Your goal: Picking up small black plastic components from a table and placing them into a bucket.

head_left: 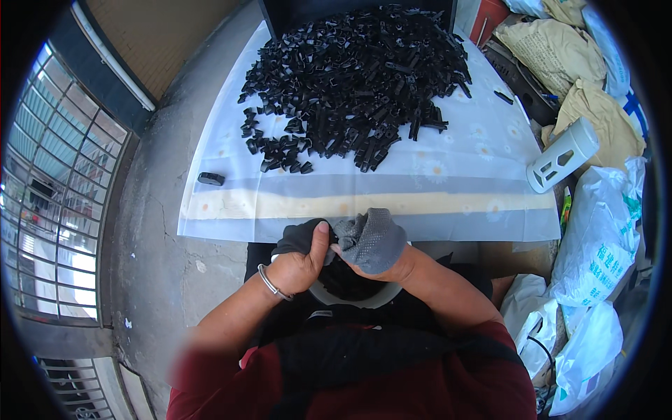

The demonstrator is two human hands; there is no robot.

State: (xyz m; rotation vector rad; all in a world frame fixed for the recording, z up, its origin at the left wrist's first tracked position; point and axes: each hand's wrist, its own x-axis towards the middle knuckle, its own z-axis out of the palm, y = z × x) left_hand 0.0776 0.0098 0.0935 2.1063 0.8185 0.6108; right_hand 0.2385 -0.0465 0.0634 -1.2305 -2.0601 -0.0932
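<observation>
My left hand and my right hand meet just in front of the table's near edge. Dark grey cloth covers the left fingers, while its thumb is bare and points up. A lighter grey, dotted glove wraps most of the right hand. Both hands are closed and touch each other; whatever is pinched between them is hidden by the fingers and cloth. Below them sits a pale round tub with dark contents, partly covered by my hands. A metal bangle circles my left wrist.
A large heap of small black clip-like parts covers the far table, before a black bin. One dark block lies at the left on the flowered tablecloth. A pale plastic holder and white sacks crowd the right side.
</observation>
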